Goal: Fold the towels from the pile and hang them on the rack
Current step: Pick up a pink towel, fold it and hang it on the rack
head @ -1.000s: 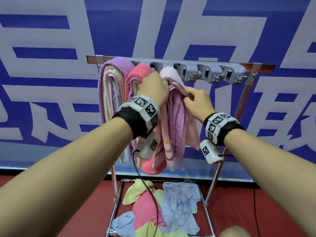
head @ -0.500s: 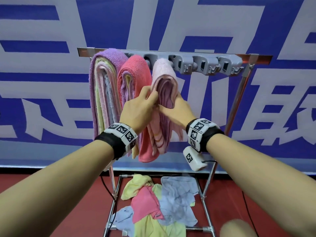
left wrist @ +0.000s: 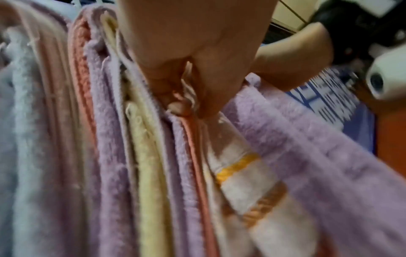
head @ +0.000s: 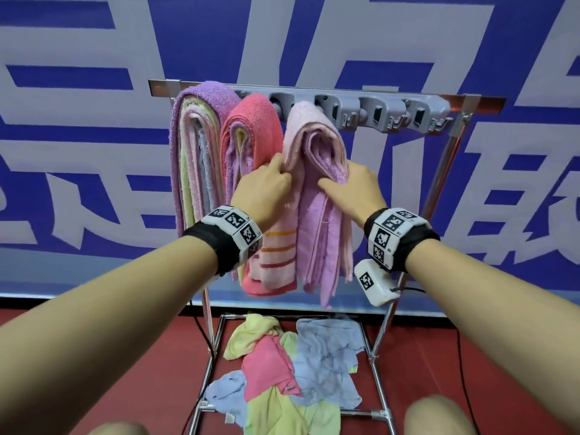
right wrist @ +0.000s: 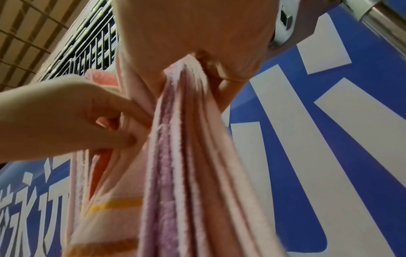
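Observation:
A pale pink towel (head: pixel 309 133) with lilac inner layers hangs folded over the grey hook bar (head: pixel 370 109) of the rack, third bundle from the left. My left hand (head: pixel 281 171) pinches its left edge; the left wrist view shows the hand (left wrist: pixel 186 97) closed on the thin hem above the orange stripes. My right hand (head: pixel 340 180) grips the right side, thumb in front and fingers behind, and its fingers (right wrist: pixel 211 67) bunch the layers in the right wrist view. The unfolded pile (head: pixel 292 368) lies on the floor inside the rack's base.
A purple bundle (head: pixel 201 146) and a coral bundle (head: pixel 254 133) hang to the left, close against my left hand. Several free hooks (head: pixel 417 116) remain on the right. A slanted chrome post (head: pixel 439 180) stands right of my right wrist. A blue banner is behind.
Both hands have slid down the hanging pale pink towel from near the bar to about a third of the way down it, still holding its two sides.

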